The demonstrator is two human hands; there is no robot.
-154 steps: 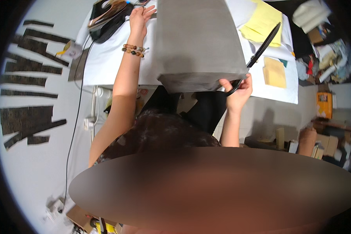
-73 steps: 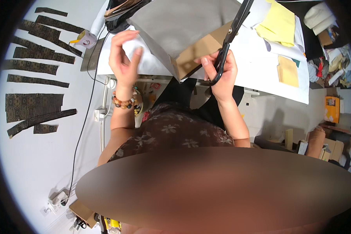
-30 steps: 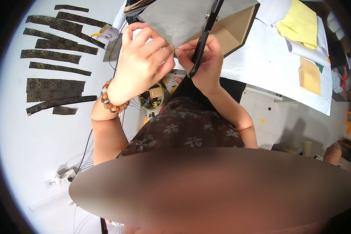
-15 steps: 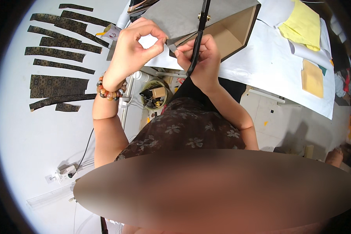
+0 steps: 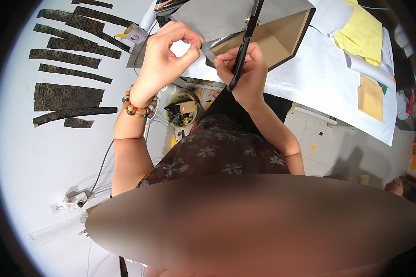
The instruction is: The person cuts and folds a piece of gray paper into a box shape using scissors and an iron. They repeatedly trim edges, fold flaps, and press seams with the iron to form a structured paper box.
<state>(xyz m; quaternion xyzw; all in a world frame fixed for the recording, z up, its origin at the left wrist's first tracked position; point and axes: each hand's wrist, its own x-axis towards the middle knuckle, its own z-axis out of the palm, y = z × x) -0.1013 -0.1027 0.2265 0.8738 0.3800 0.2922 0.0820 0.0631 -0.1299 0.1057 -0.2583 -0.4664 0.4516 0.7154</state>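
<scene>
My left hand (image 5: 173,62) makes a ring, with thumb and finger pinching a small grey flap (image 5: 209,54). My right hand (image 5: 247,76) pinches near the flap's other end and has black scissors (image 5: 243,46) hooked in it. The grey box (image 5: 217,18) sits just past both hands. Yellow paper (image 5: 363,34) lies right of my right hand.
</scene>
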